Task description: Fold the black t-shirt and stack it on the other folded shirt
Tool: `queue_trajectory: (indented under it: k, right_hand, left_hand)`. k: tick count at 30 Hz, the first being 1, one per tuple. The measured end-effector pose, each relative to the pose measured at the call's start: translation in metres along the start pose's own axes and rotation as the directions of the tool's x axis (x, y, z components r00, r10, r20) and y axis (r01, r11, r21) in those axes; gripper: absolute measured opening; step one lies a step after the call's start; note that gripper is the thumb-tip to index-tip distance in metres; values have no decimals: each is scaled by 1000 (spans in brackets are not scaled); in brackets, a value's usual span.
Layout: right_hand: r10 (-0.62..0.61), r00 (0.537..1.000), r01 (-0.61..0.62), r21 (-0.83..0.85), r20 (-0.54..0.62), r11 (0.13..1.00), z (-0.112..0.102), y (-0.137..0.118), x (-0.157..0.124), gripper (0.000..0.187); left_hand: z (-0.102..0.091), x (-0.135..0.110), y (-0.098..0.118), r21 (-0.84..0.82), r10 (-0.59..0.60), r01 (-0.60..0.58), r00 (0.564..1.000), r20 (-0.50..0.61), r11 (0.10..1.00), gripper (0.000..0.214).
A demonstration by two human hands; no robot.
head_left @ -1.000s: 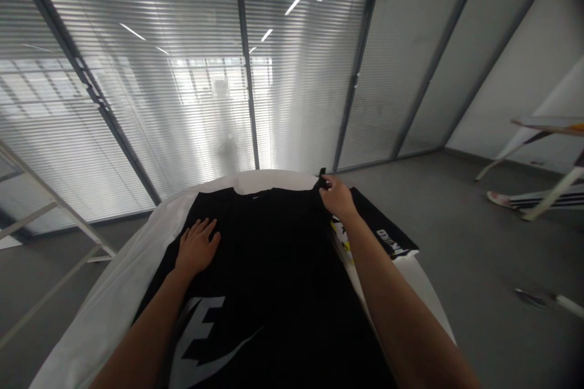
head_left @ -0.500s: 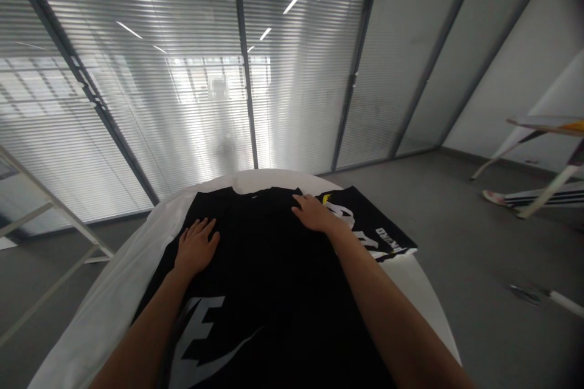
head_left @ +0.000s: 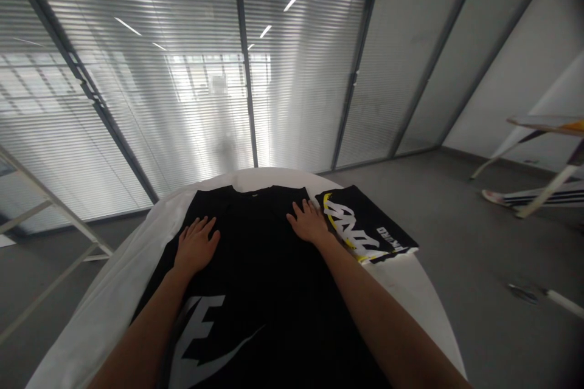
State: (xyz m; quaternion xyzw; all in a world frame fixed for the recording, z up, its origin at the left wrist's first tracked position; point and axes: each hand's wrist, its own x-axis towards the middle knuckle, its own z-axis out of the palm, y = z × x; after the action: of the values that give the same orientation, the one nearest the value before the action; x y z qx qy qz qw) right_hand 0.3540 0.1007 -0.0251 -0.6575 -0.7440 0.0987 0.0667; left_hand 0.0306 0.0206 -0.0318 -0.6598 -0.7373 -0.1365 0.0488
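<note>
A black T-shirt with a large white logo lies spread on a white-covered round table, collar at the far side. My left hand lies flat and open on the shirt's left shoulder area. My right hand rests flat and open, fingers spread, on the shirt's right side, which is folded inward. Just right of that hand lies a second, folded black garment with a white and yellow print.
Glass partitions with blinds stand behind the table. A white metal frame slants at the left. At the far right is a table with white legs, and a person's shoe and striped trouser leg show beneath it. A thin tool lies on the grey floor.
My right hand, pinching the shirt's right sleeve at the far edge, brought it inward over the shirt and now lies flat on it. The printed garment beside it is uncovered. My left hand stayed put.
</note>
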Motion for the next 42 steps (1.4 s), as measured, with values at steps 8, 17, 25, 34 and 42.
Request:
queue_trajectory:
  k: [8,17,25,34,42]
  right_hand:
    - [-22,1000,22,-10,6,1000,2,-2,0,67]
    - [-4,999,6,47,-50,999,-30,-13,-4,55]
    - [183,983,-183,2,14,983,-44,-10,-7,42]
    - [177,981,-180,30,81,983,-51,7,-1,40]
    - [25,993,-43,153,117,987,-59,12,1,30]
  left_hand:
    - [-5,-1,3,-4,-7,7,1000,15,1000,54]
    - [-3,-1,2,-17,-9,9,1000,-1,1000,55]
    - [-6,-2,4,-11,-14,14,1000,18,1000,54]
    - [-7,-2,4,-16,-7,7,1000,14,1000,54]
    - [-7,-2,5,-15,-6,6,1000,18,1000,55]
